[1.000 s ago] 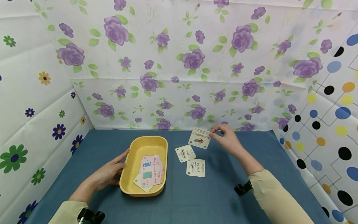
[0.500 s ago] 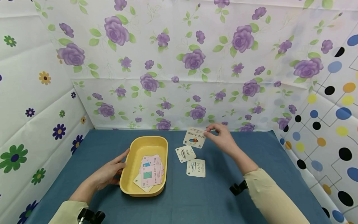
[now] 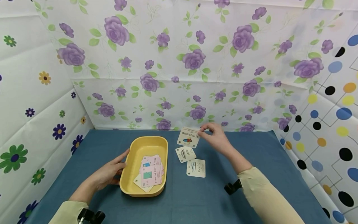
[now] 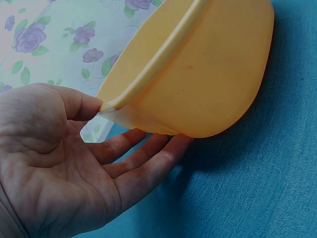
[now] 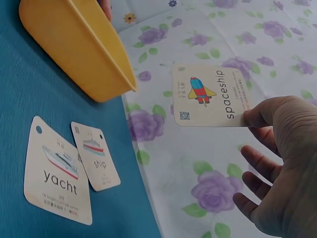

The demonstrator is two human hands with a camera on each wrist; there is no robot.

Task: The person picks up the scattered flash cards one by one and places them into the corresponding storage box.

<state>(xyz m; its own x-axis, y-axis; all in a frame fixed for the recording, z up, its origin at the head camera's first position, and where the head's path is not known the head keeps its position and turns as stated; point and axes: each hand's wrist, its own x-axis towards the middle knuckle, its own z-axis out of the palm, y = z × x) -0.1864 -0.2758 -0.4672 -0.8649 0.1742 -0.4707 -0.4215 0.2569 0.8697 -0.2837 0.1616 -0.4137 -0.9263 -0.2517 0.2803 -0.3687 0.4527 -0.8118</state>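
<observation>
My right hand (image 3: 213, 136) pinches a cream spaceship flash card (image 5: 205, 96) by one corner, between thumb and forefinger. The card is held up off the table in the right wrist view, its printed face showing. Beneath it lie a ship card (image 3: 185, 154) and a yacht card (image 3: 196, 168), close together on the blue cloth. My left hand (image 4: 84, 148) holds the side of a yellow plastic tray (image 4: 213, 74), thumb at the rim and fingers against the outer wall. In the tray are several pink cards, the top one an exercise book card (image 3: 151, 175), over a cream card (image 3: 138, 181).
A blue cloth (image 3: 218, 199) covers the table. Behind it stands a white sheet with purple roses (image 3: 193, 59). Flowered (image 3: 12, 157) and dotted sheets (image 3: 344, 112) close the left and right sides.
My right hand has moved left with the spaceship card, from right of the ship card to just beyond it. The left hand and the tray have stayed put.
</observation>
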